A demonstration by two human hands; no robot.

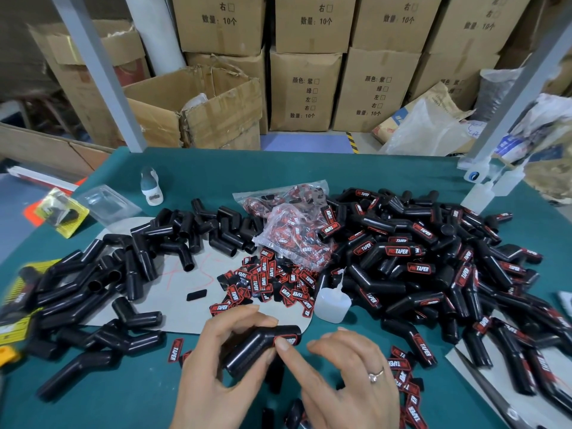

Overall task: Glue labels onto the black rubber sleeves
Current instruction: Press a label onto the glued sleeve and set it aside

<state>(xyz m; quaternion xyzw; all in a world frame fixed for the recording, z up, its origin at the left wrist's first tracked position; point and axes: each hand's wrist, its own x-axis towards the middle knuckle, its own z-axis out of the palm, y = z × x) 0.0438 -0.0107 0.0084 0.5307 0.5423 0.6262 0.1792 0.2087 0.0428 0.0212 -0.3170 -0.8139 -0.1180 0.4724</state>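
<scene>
Between both hands: sleeve

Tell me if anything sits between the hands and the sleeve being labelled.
Nothing visible does. The left hand already grips the black sleeve, and the right hand's index fingertip presses directly on the label near its open end.

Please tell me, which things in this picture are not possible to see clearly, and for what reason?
Head view only:
- Label on the held sleeve: the right hand's fingertip covers it, so its seating is unclear.
- Left hand's palm side: hidden behind the sleeve.
- Left sleeve pile: blurred near the edge.
- Bagged labels: crinkled plastic obscures them.
- Glue bottle: fill level unreadable.
</scene>
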